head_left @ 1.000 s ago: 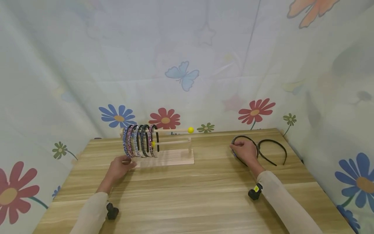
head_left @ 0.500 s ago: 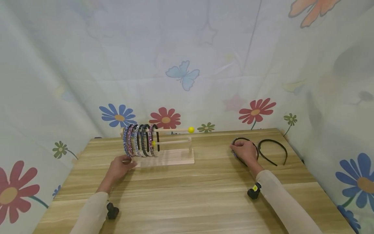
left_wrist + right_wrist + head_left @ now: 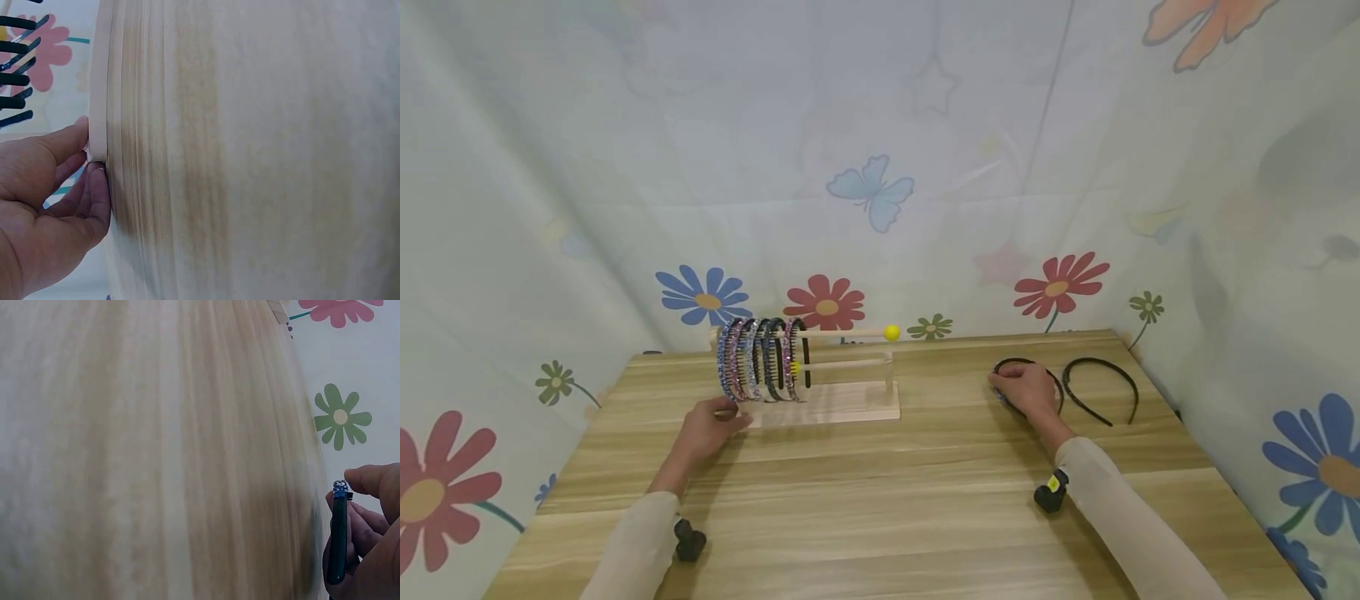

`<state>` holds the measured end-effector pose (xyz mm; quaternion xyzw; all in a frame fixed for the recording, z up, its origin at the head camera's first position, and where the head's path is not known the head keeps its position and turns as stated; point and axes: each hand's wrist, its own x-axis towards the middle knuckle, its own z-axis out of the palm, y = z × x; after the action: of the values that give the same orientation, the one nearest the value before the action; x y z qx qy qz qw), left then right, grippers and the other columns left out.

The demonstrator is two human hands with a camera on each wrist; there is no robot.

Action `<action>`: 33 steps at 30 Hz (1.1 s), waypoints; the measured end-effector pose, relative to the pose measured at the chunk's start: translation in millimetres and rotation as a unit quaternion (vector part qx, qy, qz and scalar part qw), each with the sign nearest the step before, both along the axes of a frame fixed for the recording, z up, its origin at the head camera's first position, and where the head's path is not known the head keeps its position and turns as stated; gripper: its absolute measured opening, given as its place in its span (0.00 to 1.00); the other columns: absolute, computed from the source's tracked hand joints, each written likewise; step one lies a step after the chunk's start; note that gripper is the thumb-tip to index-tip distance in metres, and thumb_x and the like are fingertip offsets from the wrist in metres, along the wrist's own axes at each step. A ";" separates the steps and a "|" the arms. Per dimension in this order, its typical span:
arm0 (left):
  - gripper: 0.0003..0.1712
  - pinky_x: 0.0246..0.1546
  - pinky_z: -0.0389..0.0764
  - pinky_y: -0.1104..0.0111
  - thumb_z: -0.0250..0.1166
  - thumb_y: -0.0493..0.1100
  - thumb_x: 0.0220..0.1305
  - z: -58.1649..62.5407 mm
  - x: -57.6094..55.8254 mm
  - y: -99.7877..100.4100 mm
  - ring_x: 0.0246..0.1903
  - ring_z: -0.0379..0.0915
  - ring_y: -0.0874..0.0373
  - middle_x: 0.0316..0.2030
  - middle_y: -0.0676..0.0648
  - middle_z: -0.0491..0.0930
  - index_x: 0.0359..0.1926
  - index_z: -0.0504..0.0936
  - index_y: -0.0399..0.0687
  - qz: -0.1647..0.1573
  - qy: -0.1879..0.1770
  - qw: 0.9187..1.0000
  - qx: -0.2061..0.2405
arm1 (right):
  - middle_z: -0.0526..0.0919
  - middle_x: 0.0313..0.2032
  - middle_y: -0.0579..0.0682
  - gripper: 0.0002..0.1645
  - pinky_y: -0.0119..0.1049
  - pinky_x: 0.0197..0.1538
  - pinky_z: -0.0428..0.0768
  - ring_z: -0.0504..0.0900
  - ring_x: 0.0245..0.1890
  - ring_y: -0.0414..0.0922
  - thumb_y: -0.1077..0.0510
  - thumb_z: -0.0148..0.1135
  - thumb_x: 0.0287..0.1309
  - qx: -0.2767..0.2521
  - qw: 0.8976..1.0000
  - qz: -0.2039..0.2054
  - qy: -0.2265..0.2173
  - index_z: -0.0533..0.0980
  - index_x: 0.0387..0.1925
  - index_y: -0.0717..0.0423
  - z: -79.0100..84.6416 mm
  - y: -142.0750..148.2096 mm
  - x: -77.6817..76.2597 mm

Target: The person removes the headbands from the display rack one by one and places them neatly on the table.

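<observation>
On the left of the table in the head view stands a wooden headband rack (image 3: 842, 408) with two horizontal rods. Several headbands hang on it, among them a blue glittery headband (image 3: 723, 358) and a pink glittery headband (image 3: 787, 358). My left hand (image 3: 703, 429) pinches the near left corner of the rack's base between thumb and fingers; the left wrist view shows this grip (image 3: 56, 194) up close. At the right, my right hand (image 3: 1028, 390) pinches a black headband with blue and clear stones (image 3: 338, 540). The hand covers part of it.
A plain black headband (image 3: 1097, 360) lies on the wood-grain table (image 3: 880, 508), right of my right hand. A yellow ball (image 3: 891, 332) caps the rack's upper rod. Behind the table hangs a curtain (image 3: 970, 125) printed with flowers and a butterfly.
My right hand and the headband it pinches have shifted very slightly. My left hand stays at the rack's corner, and the rack has not visibly moved on the table.
</observation>
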<state>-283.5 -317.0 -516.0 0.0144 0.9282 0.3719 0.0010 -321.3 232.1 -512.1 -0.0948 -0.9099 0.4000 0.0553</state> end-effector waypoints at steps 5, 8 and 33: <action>0.25 0.56 0.82 0.46 0.67 0.44 0.70 0.2 0.5 0.2 0.57 0.77 0.31 0.57 0.27 0.79 0.59 0.78 0.28 0.000 -0.004 1.000 0.002 | 0.89 0.46 0.56 0.21 0.53 0.52 0.82 0.86 0.47 0.56 0.44 0.69 0.63 0.001 1.000 0.002 0.004 0.88 0.47 0.56 -2.0 1.0 -0.2; 0.25 0.56 0.82 0.46 0.67 0.44 0.70 0.0 0.4 0.2 0.57 0.78 0.32 0.57 0.27 0.79 0.59 0.79 0.28 0.001 -0.004 1.000 0.001 | 0.90 0.45 0.56 0.20 0.54 0.53 0.81 0.86 0.47 0.56 0.45 0.70 0.63 0.009 1.000 0.007 0.014 0.88 0.46 0.56 -1.8 1.9 0.4; 0.25 0.56 0.82 0.46 0.67 0.44 0.70 1.1 0.6 0.1 0.58 0.77 0.32 0.58 0.27 0.79 0.59 0.79 0.28 -0.003 -0.005 1.000 0.004 | 0.87 0.52 0.54 0.31 0.47 0.53 0.84 0.85 0.53 0.51 0.36 0.66 0.65 -0.098 0.987 0.086 0.093 0.81 0.61 0.49 63.0 -16.7 21.3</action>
<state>-283.0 -316.9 -514.9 0.0154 0.9267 0.3755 0.0069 -300.0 215.5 -449.1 0.0163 -0.8619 0.4976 0.0961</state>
